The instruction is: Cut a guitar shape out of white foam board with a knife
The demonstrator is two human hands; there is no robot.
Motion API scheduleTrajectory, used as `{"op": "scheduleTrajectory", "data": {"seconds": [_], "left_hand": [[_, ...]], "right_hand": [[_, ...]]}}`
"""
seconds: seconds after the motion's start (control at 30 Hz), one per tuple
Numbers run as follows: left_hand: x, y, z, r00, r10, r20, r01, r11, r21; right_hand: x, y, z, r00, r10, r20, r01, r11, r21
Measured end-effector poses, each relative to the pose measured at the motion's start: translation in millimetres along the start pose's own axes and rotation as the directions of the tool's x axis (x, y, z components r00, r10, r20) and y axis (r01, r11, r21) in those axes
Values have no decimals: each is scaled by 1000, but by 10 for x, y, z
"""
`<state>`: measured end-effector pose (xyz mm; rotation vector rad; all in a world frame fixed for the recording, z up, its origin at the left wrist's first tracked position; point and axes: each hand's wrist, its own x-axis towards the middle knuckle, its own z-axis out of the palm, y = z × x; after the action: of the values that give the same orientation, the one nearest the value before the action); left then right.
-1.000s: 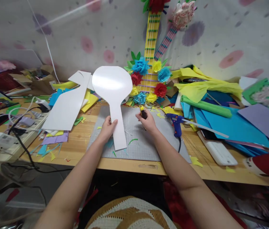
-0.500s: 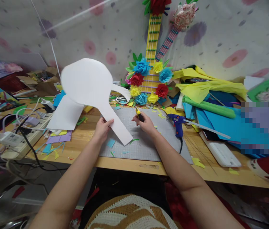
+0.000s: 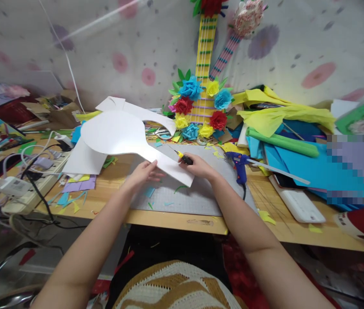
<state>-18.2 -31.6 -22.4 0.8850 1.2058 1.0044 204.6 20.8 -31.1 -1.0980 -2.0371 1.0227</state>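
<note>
A white foam-board-like cutout (image 3: 114, 131), with a rounded body and a straight neck, is tilted over the grey cutting mat (image 3: 197, 204). My left hand (image 3: 143, 174) grips the neck's near edge, thumb on top and fingers partly beneath. In my right hand (image 3: 198, 166) is a yellow-and-black craft knife (image 3: 185, 158), its thin tip pointing up and left above the neck. That hand is close to the neck's far edge; whether it touches the board I cannot tell. Small blue and green paper scraps (image 3: 150, 192) lie on the mat.
A blue glue gun (image 3: 241, 169) rests at the mat's right side. Behind stands a yellow paper guitar (image 3: 205, 64) with paper flowers. White board offcuts (image 3: 87, 152) and a power strip (image 3: 36, 184) are left; blue sheets (image 3: 294, 171) and a white power bank (image 3: 302, 207) are right.
The white cutout has come down from a raised tilt to a flatter position, its neck end shifting right. My left hand's fingers have loosened and spread somewhat. The knife now points further left.
</note>
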Motion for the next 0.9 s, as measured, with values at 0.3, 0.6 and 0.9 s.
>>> {"op": "scheduleTrajectory", "data": {"seconds": [0.3, 0.6, 0.9], "left_hand": [[-42, 288, -149, 877, 364, 312, -465, 487, 739], [537, -99, -123, 831, 294, 472, -547, 275, 791], [485, -68, -144, 824, 249, 508, -535, 48, 844]], "right_hand": [[160, 213, -480, 920, 76, 384, -30, 992, -125], [-34, 306, -496, 984, 156, 86, -109, 908, -404], [-263, -48, -410, 934, 165, 318, 98, 735, -671]]}}
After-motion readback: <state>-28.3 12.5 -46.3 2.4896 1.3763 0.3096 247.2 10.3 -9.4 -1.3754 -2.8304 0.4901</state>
